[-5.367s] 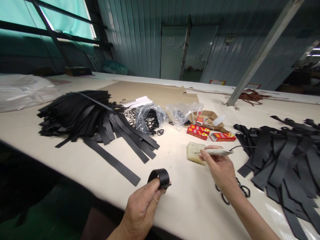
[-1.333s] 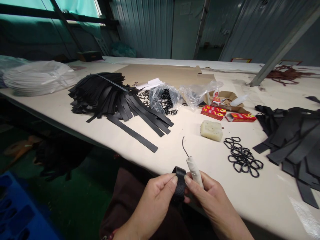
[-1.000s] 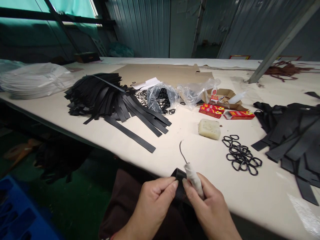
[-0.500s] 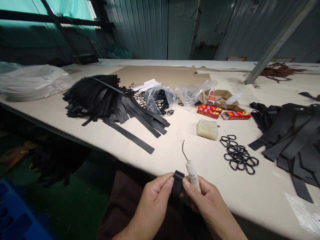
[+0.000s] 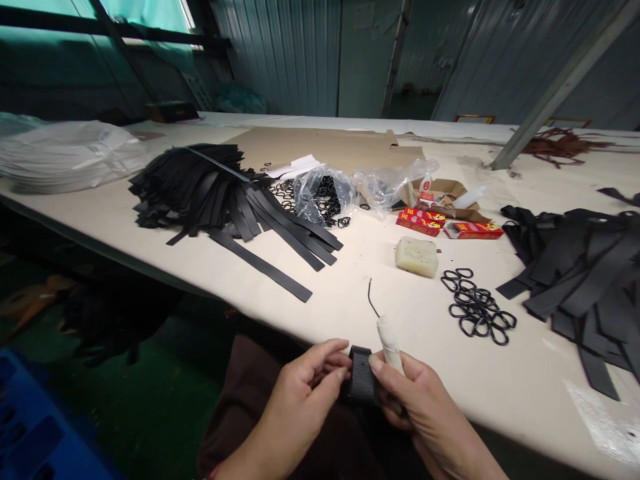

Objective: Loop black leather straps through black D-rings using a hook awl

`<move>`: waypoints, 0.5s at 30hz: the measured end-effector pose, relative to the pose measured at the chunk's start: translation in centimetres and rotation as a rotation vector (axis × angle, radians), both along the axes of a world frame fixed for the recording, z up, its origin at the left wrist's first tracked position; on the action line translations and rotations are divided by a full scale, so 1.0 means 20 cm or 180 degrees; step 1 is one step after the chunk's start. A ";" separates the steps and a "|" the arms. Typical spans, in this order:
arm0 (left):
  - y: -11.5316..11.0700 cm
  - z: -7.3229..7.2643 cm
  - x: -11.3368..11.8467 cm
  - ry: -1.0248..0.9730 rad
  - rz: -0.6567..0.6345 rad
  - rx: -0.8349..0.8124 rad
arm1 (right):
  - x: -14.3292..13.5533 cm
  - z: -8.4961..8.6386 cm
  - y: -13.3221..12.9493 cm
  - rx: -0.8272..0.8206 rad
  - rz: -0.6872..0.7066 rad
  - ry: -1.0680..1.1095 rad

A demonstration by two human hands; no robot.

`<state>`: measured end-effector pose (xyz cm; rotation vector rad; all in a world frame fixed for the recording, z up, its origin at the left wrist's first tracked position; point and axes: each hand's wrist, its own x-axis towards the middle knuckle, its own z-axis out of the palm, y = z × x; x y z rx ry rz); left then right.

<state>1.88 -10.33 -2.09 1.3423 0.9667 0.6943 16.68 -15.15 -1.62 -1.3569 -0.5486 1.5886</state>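
A folded black leather strap [image 5: 362, 375] is pinched at its right edge by the thumb and fingers of my right hand [image 5: 417, 393]. That same hand also holds a curved awl [image 5: 388, 337]; its pale wrapped handle lies between thumb and palm, and its thin dark tip points up and away. My left hand [image 5: 310, 387] is at the strap's left edge, index finger lifted and thumb apart from it, the other fingers curled close to the leather. Whether those fingertips touch the strap is hard to see. The strap's lower end is hidden in shadow below the hands.
Black D-rings [image 5: 477, 307] lie on the table [image 5: 350, 293] beside a pale wax block [image 5: 417, 256]. Red boxes [image 5: 473, 230] are behind it. Black straps are heaped at left [image 5: 200, 193] and right [image 5: 585, 267]. A slanted metal post [image 5: 555, 87] stands at the right.
My left thumb and index finger have come off the strap and spread apart. The strap has turned to show more of its grained face. My right hand keeps the awl and strap.
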 end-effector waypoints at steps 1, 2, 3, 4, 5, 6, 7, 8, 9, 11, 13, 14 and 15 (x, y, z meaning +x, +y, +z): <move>0.00 -0.02 -0.01 0.0096 -0.0006 0.0379 | 0.00 0.00 0.00 -0.0021 0.0019 0.0104; 0.00 -0.03 -0.03 0.0157 -0.0058 0.0797 | 0.00 0.00 0.00 -0.0043 0.0046 0.0196; 0.01 -0.04 -0.03 0.0177 -0.0140 0.1170 | -0.01 0.01 0.00 -0.0062 0.0080 0.0285; 0.01 -0.04 -0.04 0.0154 -0.0217 0.1426 | -0.01 0.01 0.00 -0.0089 0.0126 0.0379; 0.01 -0.03 -0.04 0.0112 -0.0252 0.1518 | -0.01 0.01 0.00 -0.0118 0.0161 0.0466; 0.02 -0.03 -0.04 0.0069 -0.0233 0.1447 | -0.02 0.01 0.01 -0.0143 0.0188 0.0519; 0.02 -0.02 -0.04 0.0053 -0.0173 0.1222 | -0.02 0.01 0.01 -0.0161 0.0201 0.0515; 0.02 -0.01 -0.04 0.0037 -0.0092 0.0884 | -0.02 0.01 0.01 -0.0160 0.0192 0.0444; 0.02 0.01 -0.03 -0.0004 0.0005 0.0491 | -0.02 0.01 0.01 -0.0131 0.0160 0.0311; 0.01 0.02 -0.02 -0.0217 0.0154 -0.0284 | -0.03 0.01 0.01 -0.0019 0.0072 -0.0074; 0.01 0.02 -0.02 -0.0499 0.0207 -0.0820 | -0.04 0.01 0.00 0.0064 0.0042 -0.0440; 0.01 0.02 -0.01 -0.0598 0.0222 -0.0971 | -0.04 0.01 0.00 0.0077 0.0069 -0.0573; 0.01 0.02 -0.01 -0.0632 0.0237 -0.1055 | -0.05 0.01 -0.01 0.0074 0.0118 -0.0684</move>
